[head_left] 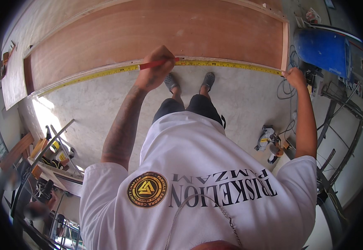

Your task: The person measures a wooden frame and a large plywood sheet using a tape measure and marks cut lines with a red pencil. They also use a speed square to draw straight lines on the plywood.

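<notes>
A long wooden panel (148, 39) with a raised wooden frame lies across the far side. Stretched along the frame's near edge (106, 66) is a yellow measuring tape (214, 63). My left hand (154, 68) is closed around a red pencil (152, 64), its tip by the edge beside the tape. At the panel's near right corner, the fingers of my right hand (294, 78) pinch the end of the tape against the frame. The tape passes behind my left hand, which hides a stretch of it.
A blue sheet-like surface (323, 52) stands at the far right, with metal frames (335, 112) below it. A power tool (266, 137) and cables (287, 89) lie on the concrete floor (94, 108). Tools and wood offcuts (44, 146) crowd the left side.
</notes>
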`<state>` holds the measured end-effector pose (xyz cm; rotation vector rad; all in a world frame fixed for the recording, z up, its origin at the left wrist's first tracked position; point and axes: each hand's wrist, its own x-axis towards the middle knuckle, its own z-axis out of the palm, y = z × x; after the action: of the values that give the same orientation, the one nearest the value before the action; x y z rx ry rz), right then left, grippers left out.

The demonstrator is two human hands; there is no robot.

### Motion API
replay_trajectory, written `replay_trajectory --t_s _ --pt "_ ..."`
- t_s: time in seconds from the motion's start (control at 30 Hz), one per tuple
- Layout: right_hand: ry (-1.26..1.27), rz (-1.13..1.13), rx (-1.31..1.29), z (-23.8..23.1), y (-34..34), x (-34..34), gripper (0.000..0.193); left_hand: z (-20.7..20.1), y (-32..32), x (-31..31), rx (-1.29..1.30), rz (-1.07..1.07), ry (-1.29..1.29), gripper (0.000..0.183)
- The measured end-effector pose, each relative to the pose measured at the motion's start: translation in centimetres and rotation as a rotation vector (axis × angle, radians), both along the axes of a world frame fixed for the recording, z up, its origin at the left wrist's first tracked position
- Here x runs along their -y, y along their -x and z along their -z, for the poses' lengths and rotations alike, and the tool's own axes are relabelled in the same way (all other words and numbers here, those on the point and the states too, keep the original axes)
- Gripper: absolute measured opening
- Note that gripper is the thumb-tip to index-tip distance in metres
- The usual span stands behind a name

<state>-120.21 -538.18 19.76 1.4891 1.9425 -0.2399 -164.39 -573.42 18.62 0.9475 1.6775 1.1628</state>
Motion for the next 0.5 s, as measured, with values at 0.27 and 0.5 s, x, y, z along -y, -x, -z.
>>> replay_trajectory --t_s 0.27,0.5 --pt "0.0 -0.014 -0.001 0.5 -0.4 -0.2 0.046 -0.5 -0.3 0.3 -0.09 0.02 0.048 0.008" --pt "-0.021 -0.027 -0.008 0.3 0.2 1.2 0.046 -0.6 0.6 1.4 -0.106 0.018 0.057 0.009"
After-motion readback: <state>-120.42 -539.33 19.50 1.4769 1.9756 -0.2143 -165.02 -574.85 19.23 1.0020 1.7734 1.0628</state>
